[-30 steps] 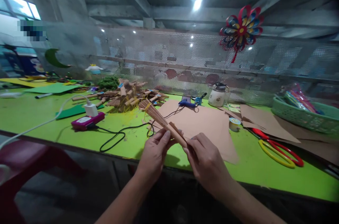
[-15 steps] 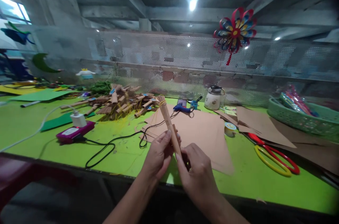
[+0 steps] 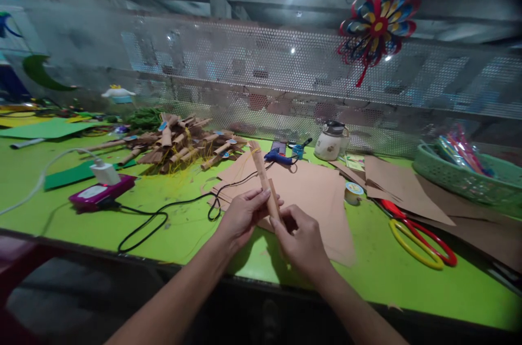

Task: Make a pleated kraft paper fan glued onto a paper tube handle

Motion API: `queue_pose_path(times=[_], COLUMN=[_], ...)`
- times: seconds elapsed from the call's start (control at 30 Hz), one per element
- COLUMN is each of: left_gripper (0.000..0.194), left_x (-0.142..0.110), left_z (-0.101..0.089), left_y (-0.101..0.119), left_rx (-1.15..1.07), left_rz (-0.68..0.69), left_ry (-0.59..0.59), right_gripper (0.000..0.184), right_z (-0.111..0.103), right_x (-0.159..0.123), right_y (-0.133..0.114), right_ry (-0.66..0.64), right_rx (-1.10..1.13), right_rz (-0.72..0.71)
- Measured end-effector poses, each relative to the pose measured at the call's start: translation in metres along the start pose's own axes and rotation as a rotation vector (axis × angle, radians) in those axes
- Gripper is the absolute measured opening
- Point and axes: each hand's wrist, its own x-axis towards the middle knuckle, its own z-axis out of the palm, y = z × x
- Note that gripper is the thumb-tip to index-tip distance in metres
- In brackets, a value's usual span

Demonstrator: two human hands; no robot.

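A rolled brown paper piece (image 3: 263,175) is held upright and tilted over the table, its far end frayed-looking, with a shorter tube-like part along its near end. My left hand (image 3: 247,217) pinches it at the middle, thumb on top. My right hand (image 3: 302,236) grips its lower end between thumb and fingers; some of those fingers are hidden. Beneath lie flat sheets of brown paper (image 3: 314,198). Beyond the roll's tip is a blue glue gun (image 3: 279,156) with a black cord.
A pile of similar brown rolls (image 3: 183,144) with yellow strings lies at left. Nearer stand a purple power strip (image 3: 101,193) and white charger (image 3: 105,173). At right are red-and-yellow scissors (image 3: 420,239), a tape roll (image 3: 353,193), a lidded jar (image 3: 329,141) and a green basket (image 3: 452,174).
The view has tilted down a little. Both hands keep hold of the paper roll, which now appears turned, with its upper part looking narrower. The right fingers have shifted slightly on its lower end.
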Motion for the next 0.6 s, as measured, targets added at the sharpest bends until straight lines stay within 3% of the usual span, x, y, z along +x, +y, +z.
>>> queue_pose_path(times=[0.2,0.4,0.6], left_gripper=[0.008,0.017,0.013], left_x=[0.01,0.013,0.016], left_z=[0.004,0.004,0.001], left_y=[-0.004,-0.003,-0.005], left_rx=[0.031,-0.003,0.042], left_rz=[-0.052,-0.108,-0.083], left_ry=[0.006,-0.079,-0.094], right_gripper=[0.015,0.018,0.016], right_z=[-0.006,-0.006,-0.004], right_x=[0.006,0.008,0.007], right_y=[0.002,0.005,0.005], right_ry=[-0.114,-0.098,-0.082], right_rx=[0.177,0.291,0.325], right_rz=[0.143,0.227,0.256])
